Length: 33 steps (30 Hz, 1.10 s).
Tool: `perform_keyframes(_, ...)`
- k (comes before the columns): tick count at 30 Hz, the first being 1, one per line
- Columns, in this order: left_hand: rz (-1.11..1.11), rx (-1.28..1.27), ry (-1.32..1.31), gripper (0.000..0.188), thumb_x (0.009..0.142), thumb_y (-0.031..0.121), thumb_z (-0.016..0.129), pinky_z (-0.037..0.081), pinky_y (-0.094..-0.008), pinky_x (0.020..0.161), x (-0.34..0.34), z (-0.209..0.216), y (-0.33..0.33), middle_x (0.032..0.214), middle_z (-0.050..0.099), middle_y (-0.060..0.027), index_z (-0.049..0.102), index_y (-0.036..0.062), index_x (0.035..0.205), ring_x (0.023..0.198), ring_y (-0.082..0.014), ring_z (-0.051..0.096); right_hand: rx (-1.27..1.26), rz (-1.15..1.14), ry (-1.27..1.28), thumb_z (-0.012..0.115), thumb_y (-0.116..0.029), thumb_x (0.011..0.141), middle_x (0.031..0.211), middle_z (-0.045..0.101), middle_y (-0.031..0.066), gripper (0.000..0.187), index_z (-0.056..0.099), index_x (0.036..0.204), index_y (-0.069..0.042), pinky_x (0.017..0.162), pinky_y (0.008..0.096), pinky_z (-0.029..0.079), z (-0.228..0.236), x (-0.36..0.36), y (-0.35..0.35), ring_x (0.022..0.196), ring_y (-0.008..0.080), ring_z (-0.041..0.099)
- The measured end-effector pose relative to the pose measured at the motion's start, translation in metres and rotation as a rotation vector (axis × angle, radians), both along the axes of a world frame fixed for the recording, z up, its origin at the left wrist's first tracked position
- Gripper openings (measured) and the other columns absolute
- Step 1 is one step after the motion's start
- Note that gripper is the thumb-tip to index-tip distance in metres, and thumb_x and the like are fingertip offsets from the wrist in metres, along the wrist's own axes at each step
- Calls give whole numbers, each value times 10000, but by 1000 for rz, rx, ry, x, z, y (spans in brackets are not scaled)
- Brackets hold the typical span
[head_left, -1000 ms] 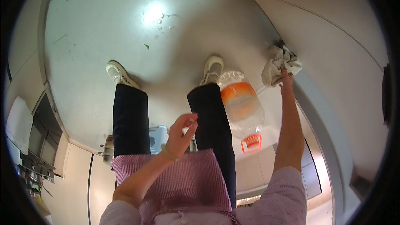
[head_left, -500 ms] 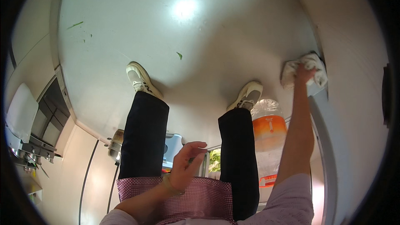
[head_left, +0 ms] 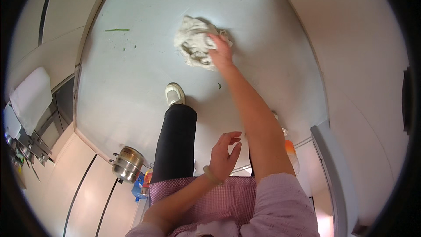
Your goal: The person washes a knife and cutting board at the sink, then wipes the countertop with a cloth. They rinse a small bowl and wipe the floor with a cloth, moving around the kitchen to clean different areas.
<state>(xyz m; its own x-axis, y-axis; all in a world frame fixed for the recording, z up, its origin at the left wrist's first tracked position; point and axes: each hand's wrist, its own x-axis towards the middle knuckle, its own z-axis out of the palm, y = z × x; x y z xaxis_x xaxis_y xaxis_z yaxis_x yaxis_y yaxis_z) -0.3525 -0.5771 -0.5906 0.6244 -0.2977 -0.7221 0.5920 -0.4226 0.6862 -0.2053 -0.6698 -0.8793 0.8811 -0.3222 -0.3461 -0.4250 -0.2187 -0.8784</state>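
A crumpled white cloth (head_left: 193,44) lies bunched on the pale grey floor (head_left: 144,70). My right hand (head_left: 221,52) grips its right side, with the arm stretched far forward. My left hand (head_left: 224,157) hangs in front of the pink checked apron (head_left: 232,197), fingers loosely curled and apart, holding nothing; a bangle circles its wrist. Small green scraps lie on the floor, among them a long strip (head_left: 117,30) left of the cloth and a leaf bit (head_left: 219,86) below it.
My left shoe (head_left: 175,94) stands on the floor near the cloth. At the lower left are a stacked metal pot (head_left: 127,164) and a blue plastic container (head_left: 139,188). Cabinets line the left; a white wall (head_left: 359,61) bounds the right. A clear-and-orange container (head_left: 289,147) is partly behind my right arm.
My right hand has brought the cloth from the right wall to the floor's middle, leftward and farther forward. My left hand has shifted slightly right, and the view has turned.
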Motion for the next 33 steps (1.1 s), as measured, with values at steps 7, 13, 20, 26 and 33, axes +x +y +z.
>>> perform_keyframes(7,122,-17,-7,248,901,12,576,502,-311,856,14,10,28,1043,634,-131,577,-8,1148,967,-218,647,3,-642,227,604,-29,786,1299,492,148,643,398,1394,-9,988,375,429,16,-220,-144,1164,261,507)
perform_keyframes(13,220,-15,9,281,906,27,571,492,-309,879,41,21,60,1073,629,-127,561,-11,1184,983,-208,650,-632,-506,785,687,-209,796,1379,432,236,727,376,1426,-24,984,437,411,-63,-264,-106,1184,369,490)
perform_keyframes(20,380,183,-272,437,904,21,511,357,-385,1047,76,22,104,1345,450,-187,422,-24,1329,1225,-287,471,-66,-154,288,672,-80,737,1310,480,210,684,435,1378,-43,1044,471,326,-35,-13,191,1231,397,418)
perform_keyframes(26,559,220,-429,368,965,89,427,335,-400,1074,112,21,129,1344,457,-205,429,-47,1306,1237,-316,457,311,64,76,629,-96,737,1302,501,198,676,439,1384,-47,1026,368,396,-5,118,208,1203,326,491)
perform_keyframes(33,612,227,-440,322,965,154,486,392,-452,996,120,1,117,1230,541,-212,502,-25,1232,1131,-387,515,324,-179,331,648,-72,793,1213,584,67,743,343,1471,-81,854,288,489,171,79,33,1020,171,586)
